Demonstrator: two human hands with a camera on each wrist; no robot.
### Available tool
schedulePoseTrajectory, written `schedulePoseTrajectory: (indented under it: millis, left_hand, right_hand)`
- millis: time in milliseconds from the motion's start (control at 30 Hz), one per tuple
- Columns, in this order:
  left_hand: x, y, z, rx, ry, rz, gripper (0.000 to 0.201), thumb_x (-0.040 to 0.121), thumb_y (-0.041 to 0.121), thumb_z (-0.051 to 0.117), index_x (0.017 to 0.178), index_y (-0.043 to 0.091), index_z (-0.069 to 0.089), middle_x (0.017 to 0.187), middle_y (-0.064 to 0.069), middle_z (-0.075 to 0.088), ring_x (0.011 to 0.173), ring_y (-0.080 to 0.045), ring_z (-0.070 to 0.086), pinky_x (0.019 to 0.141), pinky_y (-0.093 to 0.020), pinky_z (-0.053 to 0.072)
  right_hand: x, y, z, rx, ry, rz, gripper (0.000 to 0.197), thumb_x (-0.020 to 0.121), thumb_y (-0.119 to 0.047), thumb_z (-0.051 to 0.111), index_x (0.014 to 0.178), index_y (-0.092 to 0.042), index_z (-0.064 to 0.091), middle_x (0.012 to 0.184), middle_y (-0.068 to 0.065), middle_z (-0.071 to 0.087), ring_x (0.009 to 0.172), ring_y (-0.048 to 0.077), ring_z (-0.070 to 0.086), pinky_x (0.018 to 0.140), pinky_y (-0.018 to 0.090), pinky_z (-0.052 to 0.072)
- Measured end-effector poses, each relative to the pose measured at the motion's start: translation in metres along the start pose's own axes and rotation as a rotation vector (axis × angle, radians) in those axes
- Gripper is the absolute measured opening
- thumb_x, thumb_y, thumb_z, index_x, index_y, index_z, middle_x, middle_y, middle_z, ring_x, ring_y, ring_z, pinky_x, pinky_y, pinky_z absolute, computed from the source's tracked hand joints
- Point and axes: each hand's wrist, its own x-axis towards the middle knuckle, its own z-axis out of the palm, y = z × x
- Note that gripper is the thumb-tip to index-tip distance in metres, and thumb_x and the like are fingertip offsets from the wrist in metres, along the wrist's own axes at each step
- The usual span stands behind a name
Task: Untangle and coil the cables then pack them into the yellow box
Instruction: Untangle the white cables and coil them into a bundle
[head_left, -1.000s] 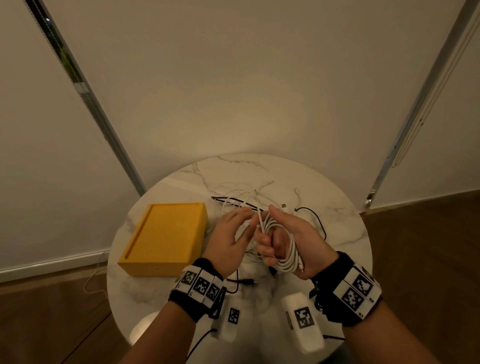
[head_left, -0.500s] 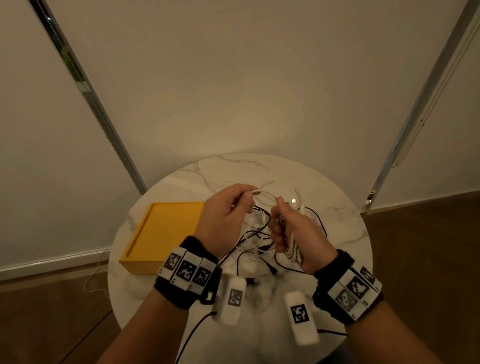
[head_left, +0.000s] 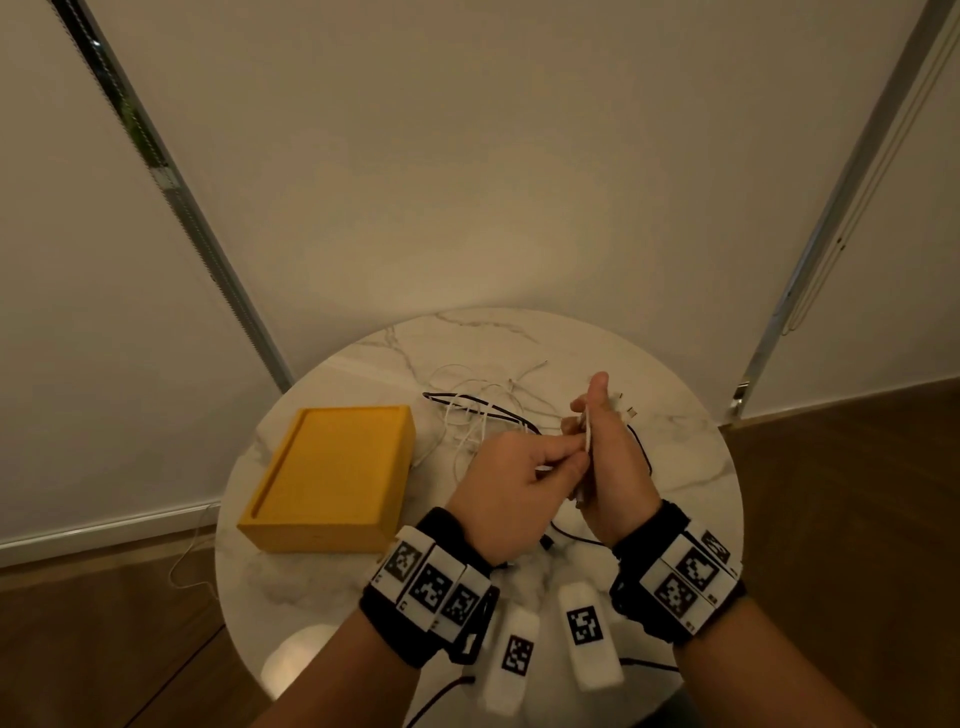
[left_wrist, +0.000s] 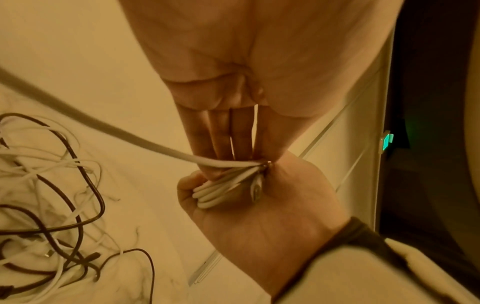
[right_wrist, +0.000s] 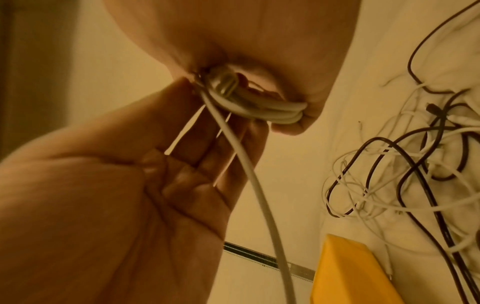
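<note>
1. The white cable coil (left_wrist: 221, 191) was held above the round marble table (head_left: 675, 467), between the two hands, in front of the person. Several loops lay side by side, and a flat metal plug (right_wrist: 227, 85) rested on the top of the bundle.
2. The right hand (head_left: 613, 467) stood with the thumb upward, its fingers and thumb closed round the coil, so it was holding the bundle.
3. The left hand (head_left: 511, 480) touched the right one; its fingers (left_wrist: 221, 133) were nearly straight and pressed together against the loops, with the thumb on the other side, pinching the coil.
4. One free strand (right_wrist: 257, 185) of the same white cable left the coil and ran away past the wrist cameras; where it ended, I cannot tell.
5. The loose tangle (head_left: 483, 415) of thin white and dark cables lay on the table just behind the hands.
6. The yellow box (head_left: 332, 478) stood on the left part of the table, near the tangle, with its shallow top face visible.
7. Both wrists carried black bands with white blocks (head_left: 431, 587) printed with black square codes; small letters near them were too small to read. No brand name was readable anywhere.
</note>
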Motion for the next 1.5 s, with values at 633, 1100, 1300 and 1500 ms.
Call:
schedulePoseTrajectory:
  millis: [633, 1100, 1300, 1500]
  left_hand:
    - [0.001, -0.009, 0.0, 0.238, -0.053, 0.122, 0.029, 0.076, 0.004, 0.074, 0.1, 0.019, 0.072, 0.086, 0.004, 0.072, 0.08, -0.009, 0.065, 0.077, -0.024, 0.052]
    - [0.005, -0.014, -0.016, 0.282, 0.318, 0.147, 0.031, 0.082, 0.015, 0.072, 0.112, 0.017, 0.067, 0.103, 0.008, 0.065, 0.097, -0.004, 0.059, 0.081, -0.019, 0.049]
    - [0.009, -0.009, -0.031, 0.39, 0.177, 0.271, 0.042, 0.081, 0.005, 0.07, 0.121, 0.019, 0.07, 0.114, 0.005, 0.073, 0.109, -0.006, 0.063, 0.098, -0.018, 0.046]
    - [0.013, -0.016, -0.041, 0.555, 0.129, 0.337, 0.029, 0.082, 0.014, 0.063, 0.106, 0.023, 0.078, 0.07, 0.001, 0.073, 0.065, -0.017, 0.065, 0.07, -0.024, 0.054]
  right_hand:
    - [0.01, 0.003, -0.006, 0.096, -0.14, 0.148, 0.039, 0.095, -0.012, 0.059, 0.057, -0.021, 0.062, 0.065, 0.002, 0.053, 0.058, 0.016, 0.049, 0.052, 0.028, 0.039]
    - [0.005, 0.008, -0.007, 0.092, -0.345, 0.202, 0.033, 0.094, -0.043, 0.063, 0.09, -0.01, 0.064, 0.078, 0.009, 0.057, 0.065, 0.02, 0.056, 0.057, 0.03, 0.049]
    - [0.009, 0.02, -0.007, -0.094, -0.454, 0.114, 0.086, 0.06, -0.077, 0.08, 0.102, -0.004, 0.07, 0.088, 0.024, 0.054, 0.076, 0.037, 0.051, 0.071, 0.045, 0.043]
    - [0.005, 0.018, -0.009, -0.253, -0.611, 0.044, 0.049, 0.058, -0.063, 0.089, 0.074, -0.02, 0.073, 0.072, 0.016, 0.056, 0.061, 0.028, 0.052, 0.057, 0.034, 0.041]
